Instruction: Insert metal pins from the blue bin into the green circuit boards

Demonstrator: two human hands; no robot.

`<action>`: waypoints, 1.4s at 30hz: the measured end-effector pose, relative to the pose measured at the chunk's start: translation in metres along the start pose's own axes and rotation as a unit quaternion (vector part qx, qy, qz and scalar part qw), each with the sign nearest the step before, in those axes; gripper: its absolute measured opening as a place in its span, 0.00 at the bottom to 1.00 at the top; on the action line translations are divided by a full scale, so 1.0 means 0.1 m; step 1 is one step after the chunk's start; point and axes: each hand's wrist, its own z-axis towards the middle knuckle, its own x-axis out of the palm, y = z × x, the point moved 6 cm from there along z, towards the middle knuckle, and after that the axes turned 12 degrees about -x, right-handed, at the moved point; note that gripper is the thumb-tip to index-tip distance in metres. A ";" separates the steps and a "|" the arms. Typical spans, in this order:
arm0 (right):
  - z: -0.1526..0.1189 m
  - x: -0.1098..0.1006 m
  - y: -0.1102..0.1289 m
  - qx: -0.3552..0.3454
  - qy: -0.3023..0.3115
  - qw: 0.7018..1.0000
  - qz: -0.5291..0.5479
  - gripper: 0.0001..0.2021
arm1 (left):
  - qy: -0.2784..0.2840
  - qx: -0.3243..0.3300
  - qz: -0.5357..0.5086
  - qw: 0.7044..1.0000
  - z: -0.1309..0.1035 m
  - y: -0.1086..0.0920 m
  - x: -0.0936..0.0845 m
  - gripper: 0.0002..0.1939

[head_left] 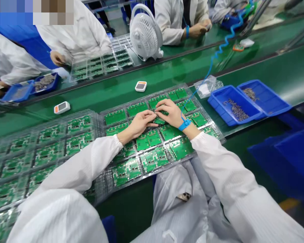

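Note:
Both my hands meet over a clear plastic tray (139,154) whose compartments hold green circuit boards (154,159). My left hand (141,124) comes in from the left, its thumb and fingers pinched together near the middle of the tray. Facing it, my right hand (170,113) has its fingers bent and closed at the same spot, with a blue wrist strap (184,124) on the wrist. Between the fingertips there is something too small to make out, just above a board. A coiled blue cord (221,47) runs from the strap to the upper right.
Right of the tray stand two blue bins (219,105) (276,101) with small metal parts, beside a clear plastic bag (208,86). More board trays (47,145) lie at left. Two small white devices (141,86) (62,107) and a white fan (145,35) stand beyond. People in white coats sit opposite.

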 end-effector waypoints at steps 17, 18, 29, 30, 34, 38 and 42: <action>0.00 0.09 -0.01 -0.032 -0.010 0.999 0.003 0.08 | -0.089 0.001 0.013 0.996 -0.02 -0.03 -0.12 0.21; 0.00 0.09 -0.01 -0.027 -0.007 1.000 0.001 0.07 | -0.091 0.001 0.016 0.996 -0.02 -0.03 -0.12 0.20; 0.02 0.08 0.01 0.015 -0.013 0.999 0.050 0.06 | -0.106 0.017 0.008 0.994 -0.03 -0.02 -0.13 0.17; 0.02 0.07 0.01 0.015 -0.021 0.998 0.055 0.07 | -0.109 0.019 0.006 0.994 -0.03 -0.02 -0.13 0.17; 0.01 0.07 0.02 0.018 -0.032 0.997 0.064 0.08 | -0.114 0.021 0.002 0.993 -0.03 -0.01 -0.14 0.17; 0.00 0.09 0.01 0.047 -0.013 0.997 0.063 0.07 | -0.099 0.024 0.021 0.995 -0.02 -0.01 -0.12 0.13; -0.01 0.11 0.04 0.040 0.013 0.997 0.064 0.07 | -0.095 0.020 0.009 0.995 -0.02 -0.01 -0.12 0.08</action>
